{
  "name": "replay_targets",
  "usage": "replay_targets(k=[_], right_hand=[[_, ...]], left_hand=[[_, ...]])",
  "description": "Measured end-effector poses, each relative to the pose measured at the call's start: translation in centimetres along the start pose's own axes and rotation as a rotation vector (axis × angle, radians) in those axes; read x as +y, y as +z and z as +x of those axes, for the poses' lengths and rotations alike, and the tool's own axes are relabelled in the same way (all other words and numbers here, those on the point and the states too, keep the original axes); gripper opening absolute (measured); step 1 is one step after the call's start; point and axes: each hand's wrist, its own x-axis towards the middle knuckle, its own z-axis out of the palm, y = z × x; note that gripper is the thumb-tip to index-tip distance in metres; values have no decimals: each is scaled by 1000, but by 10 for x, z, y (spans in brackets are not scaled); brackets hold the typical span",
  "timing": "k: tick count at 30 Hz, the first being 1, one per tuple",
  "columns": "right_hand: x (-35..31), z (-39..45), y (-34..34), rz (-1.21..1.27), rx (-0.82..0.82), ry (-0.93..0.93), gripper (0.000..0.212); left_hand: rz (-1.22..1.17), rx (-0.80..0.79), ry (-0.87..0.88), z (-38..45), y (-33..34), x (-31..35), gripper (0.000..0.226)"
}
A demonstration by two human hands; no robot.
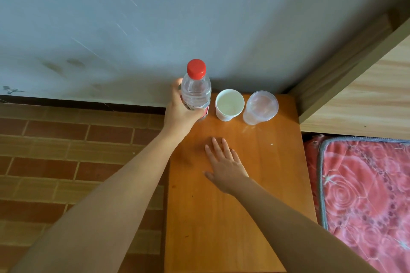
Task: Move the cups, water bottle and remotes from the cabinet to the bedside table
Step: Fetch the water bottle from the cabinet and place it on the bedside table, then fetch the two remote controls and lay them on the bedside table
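A clear water bottle [196, 88] with a red cap stands upright at the back left corner of the orange wooden bedside table [244, 195]. My left hand [179, 111] grips the bottle around its lower body. Right of the bottle stand a white paper cup [229, 104] and a clear plastic cup [260, 107], both upright near the wall. My right hand [224, 162] rests flat on the tabletop with straight fingers, holding nothing. No remotes are in view.
A grey wall runs behind the table. A bed with a pink floral mattress [366, 195] and a wooden headboard [359, 86] lies to the right. Brick-patterned floor [66, 162] is on the left.
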Motion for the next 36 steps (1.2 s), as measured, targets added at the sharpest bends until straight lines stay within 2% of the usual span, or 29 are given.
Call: replay_targets(k=[4, 7, 9, 13, 15, 19, 24, 30, 36], right_hand=[[-1, 1, -1, 7, -16, 5, 72], [-2, 0, -6, 3, -16, 9, 69], [-4, -3, -14, 35, -15, 22, 66], [-6, -24, -37, 156, 12, 60, 62], [-7, -44, -54, 124, 49, 30, 59], [-17, -90, -103, 73, 184, -54, 57], [-51, -157, -185, -72, 388, -259, 51], [-124, -238, -260, -172, 503, -518, 56], [-216, -293, -264, -253, 571, -763, 54]], left_hand=[[51, 2, -37, -1, -1, 4, 77], [98, -57, -46, -8, -3, 6, 75], [160, -94, -119, -17, -7, 1, 77], [651, -218, -284, -42, -34, -2, 69], [803, -238, -294, -61, -52, 10, 63], [934, -174, -184, -103, -99, 52, 53], [1140, -87, -60, -165, -164, 127, 55], [1176, 144, -104, -265, -245, 200, 58], [1161, 365, -234, -386, -313, 216, 58]])
